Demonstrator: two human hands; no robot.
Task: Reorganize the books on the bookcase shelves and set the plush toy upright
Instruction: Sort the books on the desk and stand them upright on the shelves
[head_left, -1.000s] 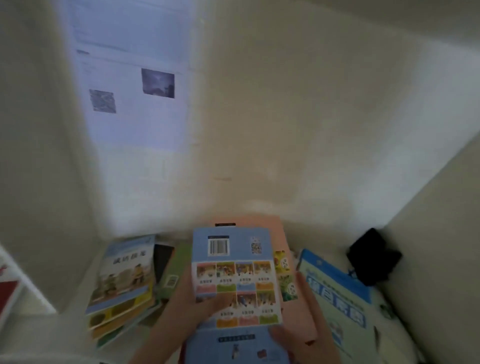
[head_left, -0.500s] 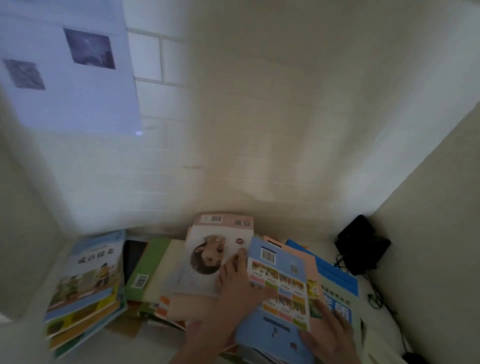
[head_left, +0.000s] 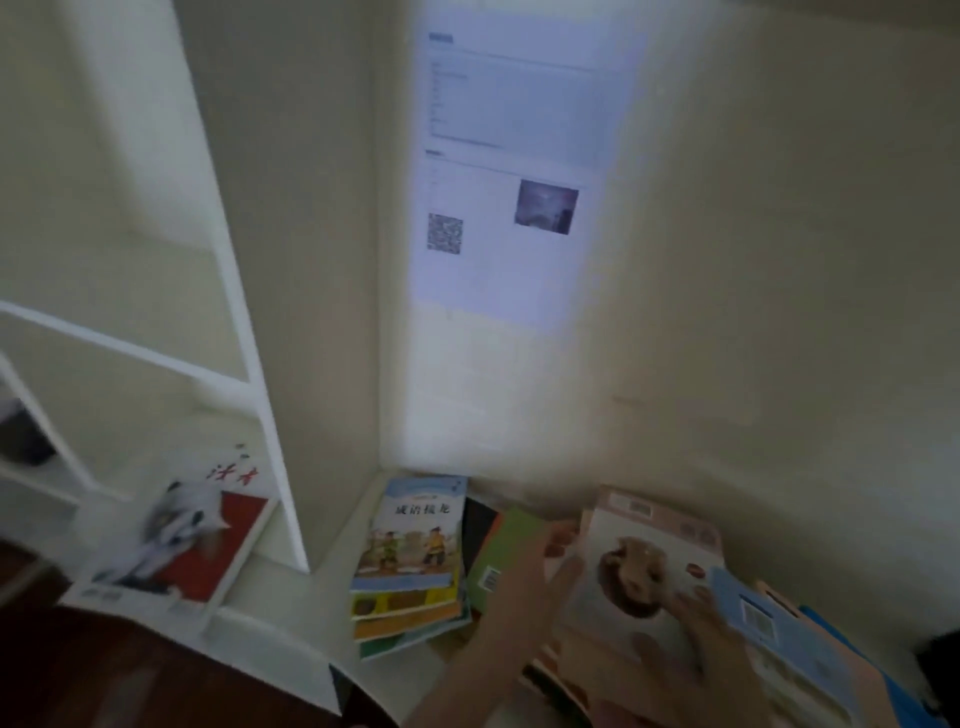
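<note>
Head view: a white bookcase upright (head_left: 270, 457) is taken as the landmark. To its right, on the shelf (head_left: 332, 587), a small stack of books (head_left: 410, 566) lies flat with a blue-topped picture cover uppermost. Further right of the upright, a green book (head_left: 501, 558) leans beside that stack, and beyond it a pale book with a round brown picture (head_left: 634, 566) is being handled. The left hand (head_left: 524, 597) is laid flat and fairly wide against the left edge of that pale book; whether anything is actually pinched cannot be told through the blur. The right hand (head_left: 685, 639) is spread over the lower part of the same cover, while a light blue book (head_left: 769, 629) rests against its far side. To the left of the upright, a red and white book (head_left: 208, 551) lies flat in the neighbouring bay. No plush toy can be made out.

As a judgement, the leaning pile is the likely trouble. If the pale book were lifted or slid with open palms only, the light blue book and those under it could slip sideways and fan out. The green book could also be nudged into the flat stack, which already overhangs slightly and might be pushed askew.
</note>
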